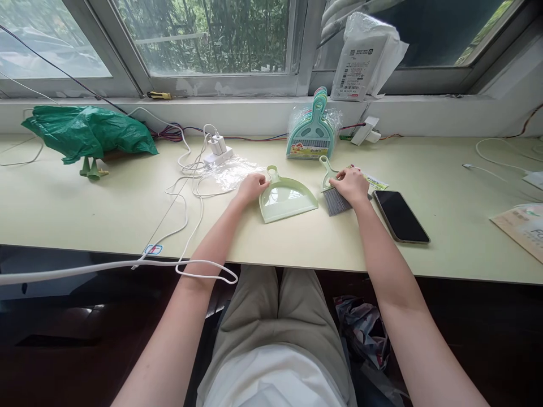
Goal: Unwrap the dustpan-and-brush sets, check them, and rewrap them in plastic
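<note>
A pale green dustpan [288, 208] lies flat on the table in front of me, its handle pointing to the window. My left hand [253, 187] has its fingers closed on the dustpan's upper left edge. To the right lies a small hand brush [336, 202] with a pale green looped handle and grey bristles facing me. Over the brush's right part sits my right hand [353, 184], thumb and fingers pinching it; the palm hides some of the brush. A printed label card [376, 182] sticks out beyond that hand.
A black phone [401, 217] lies right of my right hand. Wrapped brush-and-dustpan sets [313, 133] stand at the back. Clear plastic film [237, 171], a power strip [219, 155] and white cables [185, 209] are left. A green bag [91, 133] sits far left, a paper packet [521, 229] far right.
</note>
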### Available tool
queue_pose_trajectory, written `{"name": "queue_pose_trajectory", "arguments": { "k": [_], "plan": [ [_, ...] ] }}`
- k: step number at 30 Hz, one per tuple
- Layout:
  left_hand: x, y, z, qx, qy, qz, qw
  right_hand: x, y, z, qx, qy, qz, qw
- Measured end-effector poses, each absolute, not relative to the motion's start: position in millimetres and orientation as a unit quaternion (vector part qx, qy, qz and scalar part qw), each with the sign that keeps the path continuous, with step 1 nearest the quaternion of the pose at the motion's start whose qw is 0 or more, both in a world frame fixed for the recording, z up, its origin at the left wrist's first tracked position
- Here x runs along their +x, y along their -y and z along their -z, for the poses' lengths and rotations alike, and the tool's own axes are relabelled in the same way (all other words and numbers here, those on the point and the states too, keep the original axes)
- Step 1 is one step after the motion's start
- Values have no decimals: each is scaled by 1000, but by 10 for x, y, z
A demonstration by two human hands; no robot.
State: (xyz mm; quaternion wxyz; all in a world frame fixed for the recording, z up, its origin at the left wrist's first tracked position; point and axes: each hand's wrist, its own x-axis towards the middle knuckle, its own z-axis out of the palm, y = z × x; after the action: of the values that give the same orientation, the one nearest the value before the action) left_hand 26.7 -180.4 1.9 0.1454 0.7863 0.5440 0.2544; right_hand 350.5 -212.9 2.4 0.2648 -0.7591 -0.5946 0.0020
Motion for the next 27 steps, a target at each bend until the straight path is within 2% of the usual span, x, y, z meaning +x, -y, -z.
{"name": "queue_pose_trajectory", "arguments": {
  "k": [7, 13, 18, 22, 27],
  "plan": [
    [406, 1915, -35, 809, -528, -221, 133, 3438, 2136, -86, -714, 616, -25, 330],
    [586, 2077, -96, 841, -450, -210, 217, 3159, 2216, -60, -656, 701, -32, 277],
    [686, 2191, -181, 857, -414, -151, 267, 3050, 2233, -12, -604, 754, -34, 255],
    [750, 2243, -175, 896, -349, -147, 230, 2989, 2250, -13, -569, 777, -89, 254],
    [752, 2268, -133, 922, -333, -165, 109, 2970, 2259, -3, -545, 785, -123, 268]
  ]
}}
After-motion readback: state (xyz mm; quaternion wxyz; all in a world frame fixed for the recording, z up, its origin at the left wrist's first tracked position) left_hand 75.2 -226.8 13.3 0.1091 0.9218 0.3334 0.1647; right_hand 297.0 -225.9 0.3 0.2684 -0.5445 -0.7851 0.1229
